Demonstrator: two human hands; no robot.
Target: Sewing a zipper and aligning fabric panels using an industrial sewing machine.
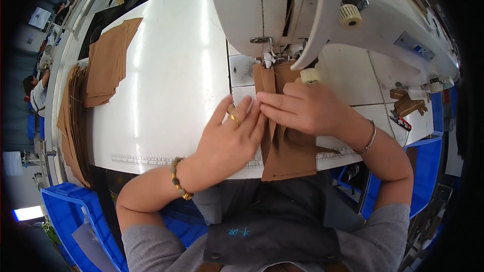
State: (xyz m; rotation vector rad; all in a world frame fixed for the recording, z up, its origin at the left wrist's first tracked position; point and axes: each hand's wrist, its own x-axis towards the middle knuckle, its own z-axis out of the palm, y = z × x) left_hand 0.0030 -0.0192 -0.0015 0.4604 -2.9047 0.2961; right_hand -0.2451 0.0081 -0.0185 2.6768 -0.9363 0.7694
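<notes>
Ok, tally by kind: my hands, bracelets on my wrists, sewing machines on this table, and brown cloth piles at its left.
Hands: 2, left hand and right hand
Bracelets: 2, beaded bracelet and metal bangle
Sewing machine: 1
Brown cloth piles: 2, upper pile and lower pile
Total: 7

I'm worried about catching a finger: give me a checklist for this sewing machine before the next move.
1. Fingers clear of the needle area: ok; left hand and right hand both sit nearer the wearer.
2. Brown fabric reaching the sewing head: ok.
3. Fabric lying flat: not ok; raised folds show near the hands.
4. Presser foot lowered: cannot tell, too small.
5. Red-and-black tool clear of the fabric: ok, off to the right.
</notes>
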